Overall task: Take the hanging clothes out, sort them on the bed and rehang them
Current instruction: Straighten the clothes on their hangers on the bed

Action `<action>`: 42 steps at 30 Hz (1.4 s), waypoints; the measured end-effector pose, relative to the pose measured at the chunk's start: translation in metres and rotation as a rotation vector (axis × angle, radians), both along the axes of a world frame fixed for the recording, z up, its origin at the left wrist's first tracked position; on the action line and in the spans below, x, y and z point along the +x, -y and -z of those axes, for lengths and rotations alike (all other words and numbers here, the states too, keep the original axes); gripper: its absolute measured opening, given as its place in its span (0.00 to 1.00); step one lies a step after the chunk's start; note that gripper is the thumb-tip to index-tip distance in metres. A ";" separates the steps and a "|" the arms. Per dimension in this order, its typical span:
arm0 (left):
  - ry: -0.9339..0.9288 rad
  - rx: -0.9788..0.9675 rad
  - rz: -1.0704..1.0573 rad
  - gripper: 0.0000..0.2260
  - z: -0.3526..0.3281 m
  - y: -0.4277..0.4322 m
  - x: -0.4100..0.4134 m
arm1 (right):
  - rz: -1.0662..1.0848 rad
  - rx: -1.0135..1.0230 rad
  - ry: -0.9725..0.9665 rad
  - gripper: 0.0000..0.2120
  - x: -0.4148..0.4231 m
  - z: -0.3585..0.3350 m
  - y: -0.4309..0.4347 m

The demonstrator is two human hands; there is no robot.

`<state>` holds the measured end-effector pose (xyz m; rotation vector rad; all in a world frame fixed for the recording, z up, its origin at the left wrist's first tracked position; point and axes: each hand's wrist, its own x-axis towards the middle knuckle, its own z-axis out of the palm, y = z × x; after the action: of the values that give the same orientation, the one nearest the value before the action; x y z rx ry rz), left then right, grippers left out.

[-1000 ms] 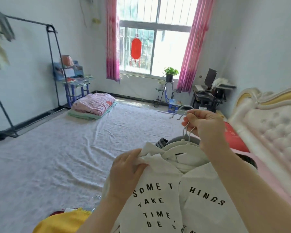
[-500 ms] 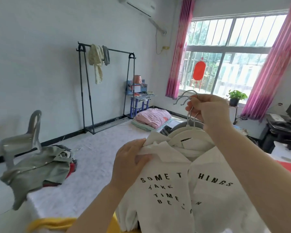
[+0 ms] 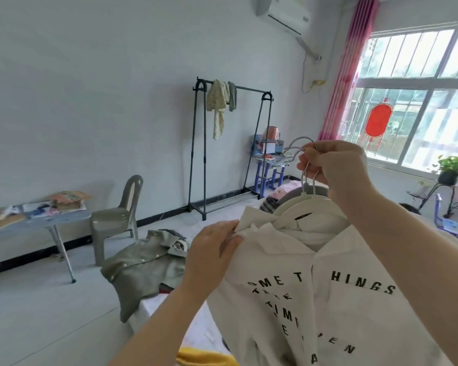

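Right hand: your right hand point(image 3: 333, 167) is curled round a bunch of hanger hooks point(image 3: 298, 147), raised in front of you, so several hangers ride in one grip.
Left hand: your left hand point(image 3: 213, 256) pinches the shoulder edge of the white lettered shirt point(image 3: 341, 307), thumb on top of the cloth.
Shirt: it hangs from a white hanger point(image 3: 312, 207) under your right hand, front facing you, above the bed point(image 3: 154, 307) and well apart from the clothes rack point(image 3: 230, 143).
Step, as I read it: you're squaring the shirt on its hanger before it goes back on the rack.
Do it well: draw that shoulder outward along the hanger arm until the seam sits at the end, then even up the other side so the collar centres under the hook.
Grip tip: hold the hooks firm and level. A tilt could let one hanger slide out of the bunch.
Rack: a cream garment point(image 3: 217, 109) and a grey one point(image 3: 232, 96) are draped near the bar's end farther from the window, so aim beside them.
Watch: the olive jacket point(image 3: 143, 262) lies on the bed corner, partly over the edge. Mind it as you step round.
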<state>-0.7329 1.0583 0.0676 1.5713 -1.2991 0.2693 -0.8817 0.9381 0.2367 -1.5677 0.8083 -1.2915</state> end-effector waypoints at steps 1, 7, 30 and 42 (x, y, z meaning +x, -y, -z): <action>0.006 0.004 0.005 0.14 0.000 -0.006 0.021 | 0.002 -0.001 -0.001 0.09 0.021 0.000 -0.007; -0.006 0.001 0.020 0.13 -0.005 -0.024 0.123 | 0.012 0.008 0.020 0.09 0.121 -0.012 -0.033; 0.085 -0.026 0.089 0.10 -0.036 0.040 0.455 | 0.125 0.245 0.294 0.07 0.407 0.011 0.013; -0.003 0.097 0.391 0.10 0.040 0.019 0.583 | 0.462 0.344 0.279 0.05 0.521 0.085 -0.058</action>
<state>-0.1500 1.0391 0.0274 1.3592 -1.6025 -0.0423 -0.3604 0.9959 0.1512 -0.9314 1.1810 -1.5538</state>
